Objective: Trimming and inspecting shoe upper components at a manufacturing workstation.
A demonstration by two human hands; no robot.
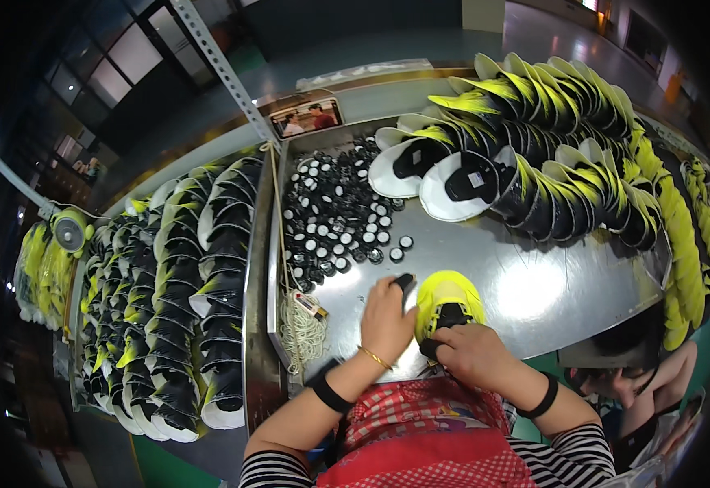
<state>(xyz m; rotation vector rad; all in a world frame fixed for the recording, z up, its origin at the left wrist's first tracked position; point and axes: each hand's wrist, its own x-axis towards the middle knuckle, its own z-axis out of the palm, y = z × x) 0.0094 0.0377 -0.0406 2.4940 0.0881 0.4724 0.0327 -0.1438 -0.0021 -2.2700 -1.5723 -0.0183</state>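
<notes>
A yellow-green and black shoe upper [450, 294] lies in front of me at the near edge of the metal table [526, 285], its toe pointing away. My right hand [473, 351] is closed on its near end, around the dark opening; a black piece shows at the fingertips. Just left of the upper, my left hand [389, 321] has its fingers curled, apart from the upper. Something small and black [405, 282] sits at its fingertips; whether it is held or is a finger cover cannot be made out. Beyond that hand lie many small round black-and-white parts [335, 215].
Rows of nested shoe uppers [562, 183] fill the table's far right; more stacked uppers [180, 301] stand on the left. A bundle of pale cord [302, 329] lies near the left rim. A phone [306, 118] leans at the back. Another person's hands [627, 386] show at right.
</notes>
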